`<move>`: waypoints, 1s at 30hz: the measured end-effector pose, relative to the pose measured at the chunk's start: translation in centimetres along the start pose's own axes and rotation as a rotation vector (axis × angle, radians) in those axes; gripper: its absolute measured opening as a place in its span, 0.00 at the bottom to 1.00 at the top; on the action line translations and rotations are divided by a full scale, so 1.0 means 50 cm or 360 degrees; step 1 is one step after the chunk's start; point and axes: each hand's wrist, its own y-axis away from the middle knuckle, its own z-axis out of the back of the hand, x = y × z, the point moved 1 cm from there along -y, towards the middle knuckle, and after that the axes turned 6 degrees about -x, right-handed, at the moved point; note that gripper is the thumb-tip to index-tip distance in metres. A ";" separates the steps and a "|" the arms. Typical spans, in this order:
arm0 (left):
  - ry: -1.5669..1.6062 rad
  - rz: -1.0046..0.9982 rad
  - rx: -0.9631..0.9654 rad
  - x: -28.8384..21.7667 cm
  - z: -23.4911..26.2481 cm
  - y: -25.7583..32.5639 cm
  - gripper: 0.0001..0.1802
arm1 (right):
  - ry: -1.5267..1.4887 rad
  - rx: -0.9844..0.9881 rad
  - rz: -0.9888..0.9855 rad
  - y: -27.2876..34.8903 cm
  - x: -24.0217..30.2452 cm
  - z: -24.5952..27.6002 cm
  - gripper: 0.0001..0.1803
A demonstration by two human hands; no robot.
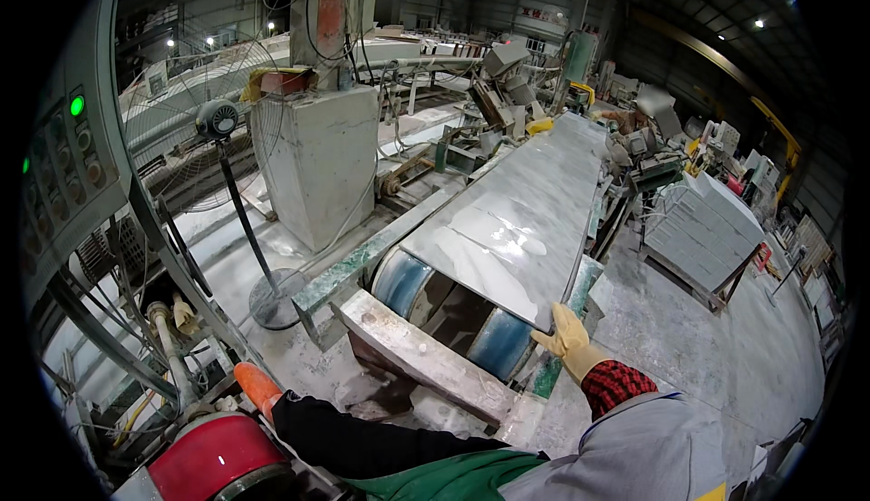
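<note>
My right hand [569, 342], in a pale yellow glove, is at the near right corner of a long, wet grey stone slab [521, 220]. Its fingers stretch along the slab's edge with the thumb apart, touching the corner. The slab lies lengthwise over a roller bed, its near end over blue rollers [501, 342]. Down at the left is my left hand [258, 388], in an orange glove on a black-sleeved arm, just above a red roller [216, 456]. The fingers of that hand do not show clearly enough to tell their grip.
A control panel [68, 152] with lit green lamps stands at the left, beside a caged fan [217, 120]. Behind is a pale block-shaped pillar base [317, 166]. A dirty beam [426, 351] crosses the bed's near end. Stacked grey slabs [702, 229] rest on a stand at the right.
</note>
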 end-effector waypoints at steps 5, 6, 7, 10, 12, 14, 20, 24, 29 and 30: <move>-0.0015 0.0048 0.0025 -0.023 0.013 0.010 0.28 | 0.0187 0.0109 -0.0016 -0.009 0.029 0.023 0.52; -0.0017 0.0059 0.0030 -0.036 0.019 0.013 0.28 | 0.0194 0.0217 -0.0065 -0.019 0.032 0.029 0.52; -0.0021 0.0071 0.0034 -0.048 0.026 0.016 0.28 | 0.0201 0.0291 -0.0079 -0.029 0.033 0.036 0.53; -0.0036 0.0109 0.0050 -0.075 0.038 0.022 0.29 | 0.0220 0.0516 -0.0090 -0.056 0.032 0.050 0.53; -0.0046 0.0134 0.0065 -0.083 0.041 0.024 0.29 | 0.0232 0.0562 -0.0037 -0.067 0.029 0.058 0.51; -0.0057 0.0153 0.0080 -0.085 0.042 0.024 0.29 | 0.0249 0.0516 0.0059 -0.072 0.031 0.065 0.46; -0.0076 0.0200 0.0101 -0.088 0.050 0.018 0.29 | 0.0404 0.0656 0.0079 -0.088 0.058 0.093 0.46; -0.0086 0.0244 0.0116 -0.087 0.055 0.017 0.29 | 0.0436 0.0761 0.0177 -0.098 0.070 0.109 0.45; -0.0040 0.0152 0.0112 -0.100 0.059 0.018 0.29 | 0.0412 0.0552 0.0443 -0.097 0.074 0.123 0.46; -0.0028 0.0159 0.0141 -0.108 0.057 0.019 0.28 | 0.0395 0.0527 0.0495 -0.101 0.073 0.130 0.46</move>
